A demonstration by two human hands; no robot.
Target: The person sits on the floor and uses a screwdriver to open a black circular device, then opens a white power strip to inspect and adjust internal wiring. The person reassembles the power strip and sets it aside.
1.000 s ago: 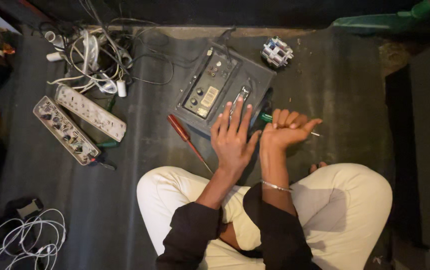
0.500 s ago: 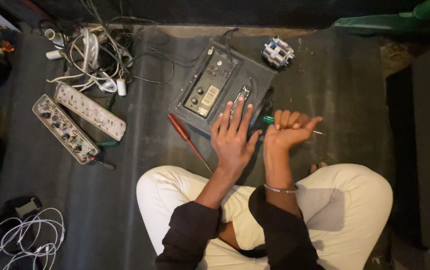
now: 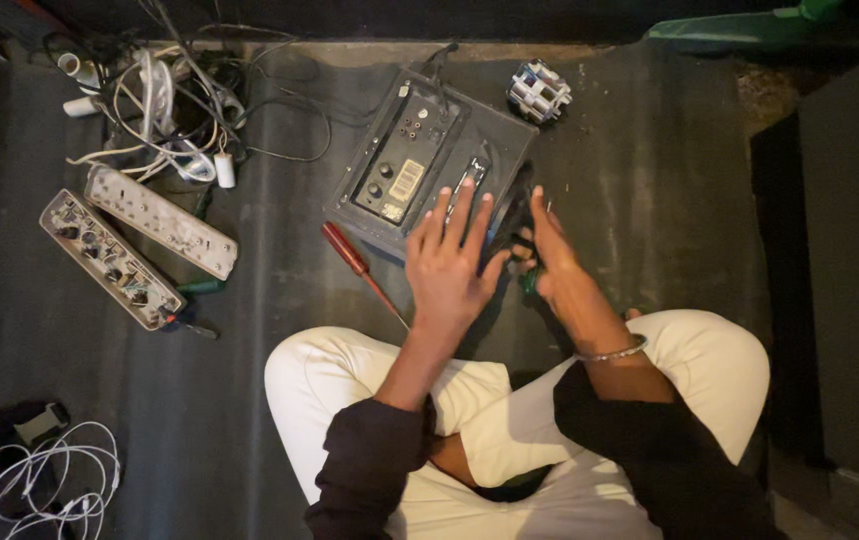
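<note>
My spread left hand steadies the rigid, heavy-looking dark metal electronics box on the floor before my knees; my right hand, fingers extended, grips a green-handled screwdriver at its edge.

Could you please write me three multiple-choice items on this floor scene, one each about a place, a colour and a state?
1. Where does the red-handled screwdriver lie?
A. On the floor, left of the left hand
B. On top of the dark device
C. Among the tangle of cables

2. What colour are the person's trousers?
A. Black
B. White
C. Blue

3. How is the left hand?
A. Closed in a fist
B. Lifted clear of everything
C. Flat, fingers spread, on the dark device

Answers: 1 A, it lies on the dark floor between the hand and the two opened power strips. 2 B, both bent knees show white cloth. 3 C, the spread fingers rest on the device's near edge, beside the right hand.
</note>
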